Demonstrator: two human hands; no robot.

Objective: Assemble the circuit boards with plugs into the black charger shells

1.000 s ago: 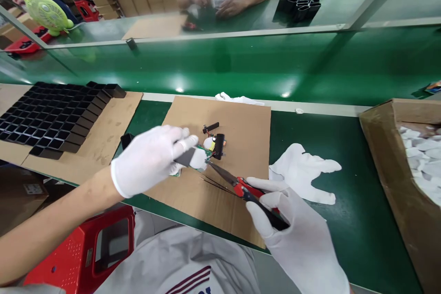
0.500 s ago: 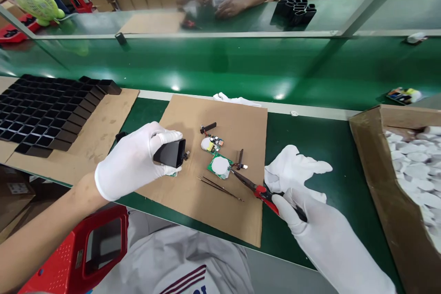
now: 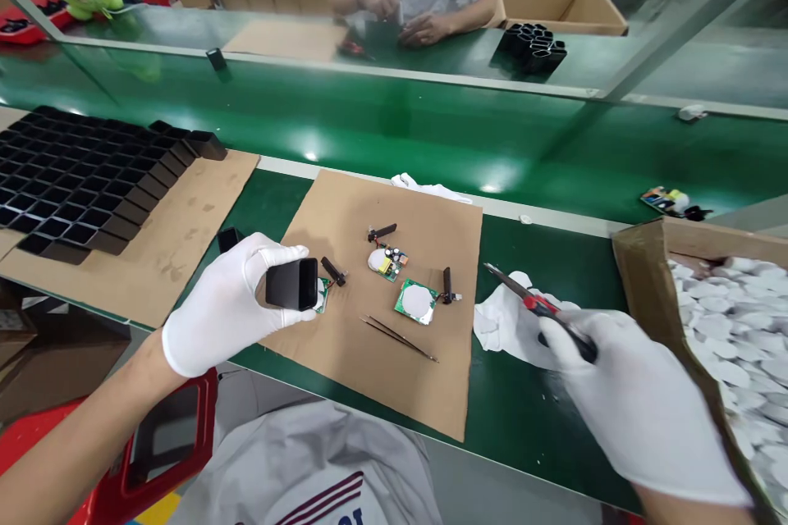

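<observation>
My gloved left hand (image 3: 231,303) grips a black rectangular housing (image 3: 284,285), its open end facing right. A circuit board (image 3: 321,295) with a black part on wires lies partly hidden behind that housing. In my gloved right hand (image 3: 628,385) are red-and-black pliers (image 3: 542,306), tips pointing up and left over a white glove (image 3: 508,316). On the cardboard sheet (image 3: 394,390) lie a green board with a white round pad (image 3: 417,302), another board with yellow and white parts (image 3: 387,261), and tweezers (image 3: 400,338).
Rows of black housings (image 3: 92,172) stand on cardboard at the left. A carton of white discs (image 3: 732,328) is at the right, a loose board (image 3: 671,201) behind it. Across the green divider, a person's hands (image 3: 424,29) work beside grouped black tubes (image 3: 530,49).
My right hand has drawn the pliers off the green board, moving right over the white glove. The green board now sits turned slightly. My left hand still holds the housing, shifted slightly left.
</observation>
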